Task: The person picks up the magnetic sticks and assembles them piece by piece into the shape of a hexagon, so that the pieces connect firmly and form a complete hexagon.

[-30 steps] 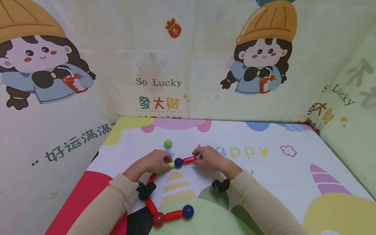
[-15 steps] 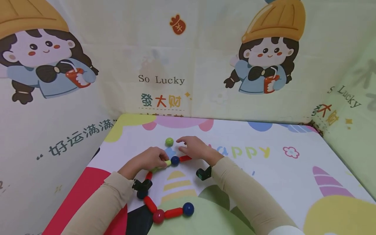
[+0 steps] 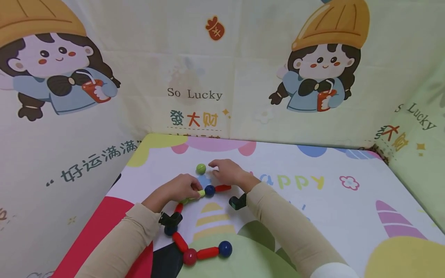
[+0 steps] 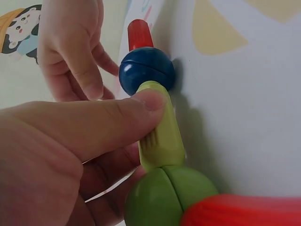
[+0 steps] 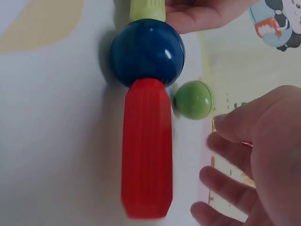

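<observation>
My left hand [image 3: 180,188] pinches a yellow-green rod [image 4: 165,136] between thumb and fingers. One end of that rod joins a green ball [image 4: 155,197], the other a dark blue ball [image 3: 210,190]. From the blue ball a red rod [image 5: 146,150] sticks out, its far end joined to nothing. My right hand [image 3: 229,172] hovers just behind this red rod, fingers loosely spread and holding nothing. Close to its fingertips lies a loose green ball [image 3: 201,168], apart from the chain.
The chain curves toward me through red rods [image 3: 180,242], a dark ball [image 3: 170,230] partly behind the left wrist camera [image 3: 170,219], and a red ball [image 3: 190,256], ending at another blue ball [image 3: 225,249]. A printed cloth wall [image 3: 243,123] borders the patterned table [image 3: 278,162].
My right hand has let go of the red rod's end and moved left and away from me, up to the loose green ball. The left hand keeps its pinch on the yellow-green rod.
</observation>
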Available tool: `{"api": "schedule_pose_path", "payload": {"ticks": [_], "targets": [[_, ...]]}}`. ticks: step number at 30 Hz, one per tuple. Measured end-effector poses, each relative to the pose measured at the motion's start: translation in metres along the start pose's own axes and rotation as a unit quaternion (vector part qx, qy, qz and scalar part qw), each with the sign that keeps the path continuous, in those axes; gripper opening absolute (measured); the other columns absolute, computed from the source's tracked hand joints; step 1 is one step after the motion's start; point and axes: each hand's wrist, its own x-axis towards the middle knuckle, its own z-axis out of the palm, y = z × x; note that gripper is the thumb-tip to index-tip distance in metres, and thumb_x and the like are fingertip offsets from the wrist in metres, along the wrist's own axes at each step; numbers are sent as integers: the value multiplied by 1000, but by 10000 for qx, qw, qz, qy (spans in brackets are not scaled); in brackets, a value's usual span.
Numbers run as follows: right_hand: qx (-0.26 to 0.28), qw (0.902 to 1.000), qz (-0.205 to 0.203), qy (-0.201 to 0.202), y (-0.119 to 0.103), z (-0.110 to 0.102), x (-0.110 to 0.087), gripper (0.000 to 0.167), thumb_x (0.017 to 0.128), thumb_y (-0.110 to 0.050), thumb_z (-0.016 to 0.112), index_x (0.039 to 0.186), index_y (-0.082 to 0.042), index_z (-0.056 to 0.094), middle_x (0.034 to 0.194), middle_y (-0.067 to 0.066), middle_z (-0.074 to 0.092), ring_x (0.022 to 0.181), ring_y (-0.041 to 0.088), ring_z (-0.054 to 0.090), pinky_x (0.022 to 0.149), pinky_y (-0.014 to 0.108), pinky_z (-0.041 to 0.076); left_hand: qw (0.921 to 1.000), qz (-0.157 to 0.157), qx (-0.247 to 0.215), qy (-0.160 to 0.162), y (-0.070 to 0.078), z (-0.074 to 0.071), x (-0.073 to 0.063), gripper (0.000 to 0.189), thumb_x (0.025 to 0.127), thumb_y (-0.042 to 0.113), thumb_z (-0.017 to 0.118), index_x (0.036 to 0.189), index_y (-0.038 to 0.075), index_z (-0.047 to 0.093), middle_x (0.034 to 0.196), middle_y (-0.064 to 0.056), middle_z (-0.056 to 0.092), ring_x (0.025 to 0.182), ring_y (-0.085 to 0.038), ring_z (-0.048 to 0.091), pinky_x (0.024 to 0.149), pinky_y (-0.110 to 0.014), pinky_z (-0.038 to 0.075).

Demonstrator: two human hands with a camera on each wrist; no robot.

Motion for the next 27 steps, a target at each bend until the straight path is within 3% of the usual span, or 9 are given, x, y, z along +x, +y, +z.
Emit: {"api": "schedule_pose_path", "payload": {"ticks": [8,15,21,27], "targets": [[-286,9971,-679,-185,-18,6,18,43,101,-10,49,143,-17,56,138,4,59,125,22,54,107,36,40,9998,151,-28,94,-4,0,0,8,87,12,78,95,9,76,80,4,65,75,-14,57,72,-29,50],[-850,9963,13,74,-11,-3,10,41,99,-21,57,140,-19,59,139,4,56,128,26,48,103,39,44,10000,-41,-29,66,0,0,2,13,87,15,79,100,11,77,84,4,65,80,-16,57,73,-30,51],[-395,9991,-93,-72,11,-10,1,45,97,-20,62,141,-15,58,144,8,52,132,25,46,109,41,38,9996,-283,20,35,1,0,5,16,87,16,79,103,12,76,87,2,64,83,-18,56,74,-31,51],[-229,9992,246,-218,33,-10,-10,39,96,-16,63,135,-15,64,133,5,60,121,26,53,103,42,44,9994,-348,6,75,-3,5,5,17,87,15,79,103,11,76,87,1,63,83,-18,55,73,-31,51]]}}
